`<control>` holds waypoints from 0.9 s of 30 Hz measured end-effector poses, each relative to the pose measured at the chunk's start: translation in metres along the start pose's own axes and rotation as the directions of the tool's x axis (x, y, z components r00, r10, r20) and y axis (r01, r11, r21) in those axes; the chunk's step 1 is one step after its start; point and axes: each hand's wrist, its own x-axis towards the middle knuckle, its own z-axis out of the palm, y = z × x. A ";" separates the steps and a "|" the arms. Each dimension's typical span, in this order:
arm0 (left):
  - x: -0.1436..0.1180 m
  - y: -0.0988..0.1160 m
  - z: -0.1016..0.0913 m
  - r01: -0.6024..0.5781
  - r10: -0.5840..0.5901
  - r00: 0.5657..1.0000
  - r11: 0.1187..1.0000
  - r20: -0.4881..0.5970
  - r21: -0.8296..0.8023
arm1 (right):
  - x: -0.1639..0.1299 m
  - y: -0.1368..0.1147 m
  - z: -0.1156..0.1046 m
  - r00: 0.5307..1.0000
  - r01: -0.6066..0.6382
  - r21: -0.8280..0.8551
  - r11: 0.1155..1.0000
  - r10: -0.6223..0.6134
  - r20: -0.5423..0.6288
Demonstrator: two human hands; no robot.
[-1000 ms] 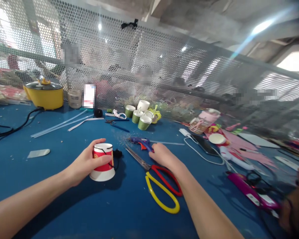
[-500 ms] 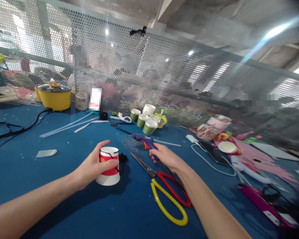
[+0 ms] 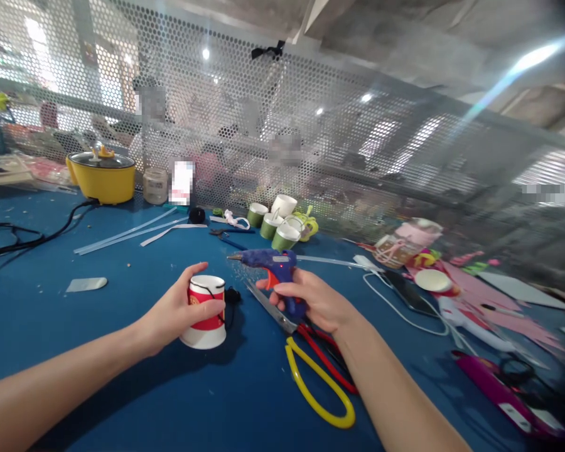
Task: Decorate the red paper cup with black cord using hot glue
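My left hand is wrapped round a red and white paper cup, which stands upside down on the blue table. A black cord loops over the cup's top and down its right side, and a dark ball of cord lies just behind. My right hand grips a blue glue gun by its handle, fingers near the orange trigger. Its nozzle points left, above and to the right of the cup; a clear glue stick sticks out of its back. Scissors with red and yellow handles lie partly under my right hand.
Behind stand several green and white cups, pliers, a yellow pot, a glass jar and a phone against a perforated metal screen. Rightward lie a dark phone, white cable, pink sheets and a purple tool.
My right hand has lifted the glue gun off the table and brought it nearer, its nozzle now level and pointing left. My left hand and the cup have stayed put.
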 end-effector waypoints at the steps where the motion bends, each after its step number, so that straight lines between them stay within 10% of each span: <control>1: 0.000 0.000 0.000 0.000 0.000 1.000 1.000 0.003 0.003 | -0.004 -0.002 0.004 1.000 0.020 -0.008 1.000 -0.020 0.014; 14: 0.006 -0.008 -0.004 -0.075 0.074 0.997 0.996 -0.021 -0.045 | -0.042 0.006 0.055 0.943 0.206 -0.264 0.942 -0.263 -0.202; 27: 0.008 -0.011 -0.004 -0.109 0.105 0.993 0.990 -0.050 -0.088 | -0.048 0.015 0.060 0.871 0.222 -0.582 0.783 -0.427 -0.242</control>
